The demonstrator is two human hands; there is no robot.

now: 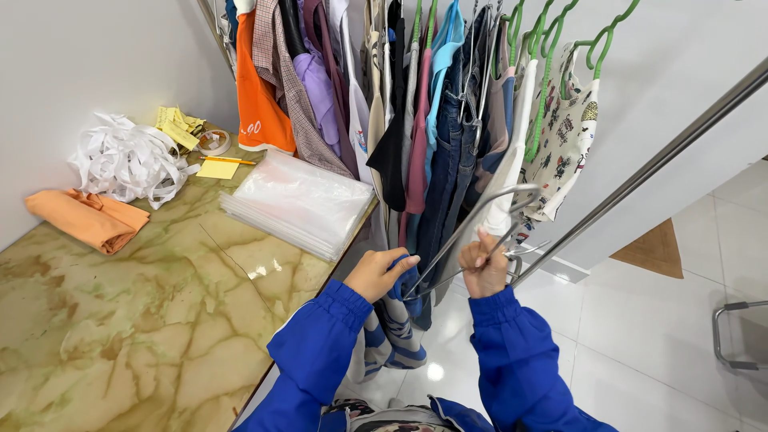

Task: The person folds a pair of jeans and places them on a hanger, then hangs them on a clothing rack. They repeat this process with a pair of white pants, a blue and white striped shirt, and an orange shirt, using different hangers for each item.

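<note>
My left hand (378, 272) grips a blue and grey striped garment (398, 320) that hangs down toward the floor. My right hand (484, 264) is closed on a grey metal hanger (480, 214) near its hook, beside the sloping metal rail (640, 172). The hanger's lower end runs into the garment at my left hand. Both arms wear blue sleeves. Just beyond my hands hang several clothes (424, 120) on the rack, some on green hangers (552, 36).
A marbled counter (136, 320) on the left carries a stack of clear plastic bags (300, 204), a folded orange cloth (86, 218), a heap of white strips (128, 160), yellow notes (218, 169) and a tape roll (213, 142). White tiled floor (640, 336) lies to the right.
</note>
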